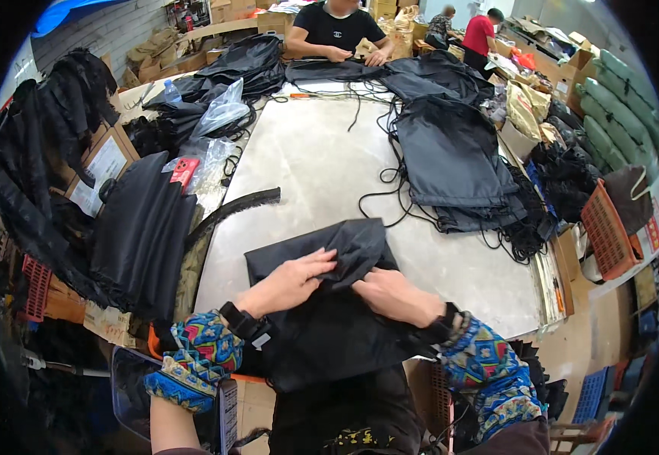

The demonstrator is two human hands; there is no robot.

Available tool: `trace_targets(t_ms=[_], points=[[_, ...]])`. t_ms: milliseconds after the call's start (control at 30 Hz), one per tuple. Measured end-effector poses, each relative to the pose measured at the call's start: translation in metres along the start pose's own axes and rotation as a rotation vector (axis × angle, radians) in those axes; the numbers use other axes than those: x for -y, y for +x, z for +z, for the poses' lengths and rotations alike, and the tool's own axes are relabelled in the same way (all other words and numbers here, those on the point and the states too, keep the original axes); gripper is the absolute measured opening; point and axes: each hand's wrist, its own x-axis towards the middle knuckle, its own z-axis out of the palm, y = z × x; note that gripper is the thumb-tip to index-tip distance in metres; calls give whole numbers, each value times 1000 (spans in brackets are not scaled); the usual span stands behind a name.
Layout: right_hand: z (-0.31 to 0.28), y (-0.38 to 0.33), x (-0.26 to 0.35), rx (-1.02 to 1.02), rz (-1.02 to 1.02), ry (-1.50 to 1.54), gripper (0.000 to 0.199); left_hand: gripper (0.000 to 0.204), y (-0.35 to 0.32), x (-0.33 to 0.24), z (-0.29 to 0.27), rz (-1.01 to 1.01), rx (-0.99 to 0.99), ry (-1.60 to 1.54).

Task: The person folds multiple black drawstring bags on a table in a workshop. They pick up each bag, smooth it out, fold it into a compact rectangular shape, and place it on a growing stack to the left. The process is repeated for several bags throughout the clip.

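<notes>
A black fabric bag (337, 341) lies before me at the near edge of the table, its upper part folded and creased. My left hand (291, 280) rests flat on the folded part, fingers stretched out toward the right. Curled fingers of my right hand (396, 296) grip the cloth at the right side of the fold; the fingertips are partly hidden in it. Patterned sleeve covers and dark wristbands show on both arms. Right of centre lies a stack of black drawstring bags (451, 152) with loose black cords.
On the pale table (299, 167), a black strip (235, 205) lies left. Beside it are folded black cloth (136, 235), a red phone (184, 173) and clear plastic (223, 110). Across the table a person (338, 34) handles black cloth. An orange basket (608, 231) stands right.
</notes>
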Motion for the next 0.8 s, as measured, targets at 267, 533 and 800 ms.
trace_targets(t_ms=[267,533,800], points=[[-32,-115,10,368,50,37,110,49,-7,-10,26,107,-11,405],[-27,-131,21,257,-22,70,77,50,-12,-15,27,129,48,529],[-1,-81,32,-185,235,102,36,28,-7,-5,27,-125,-48,-20]])
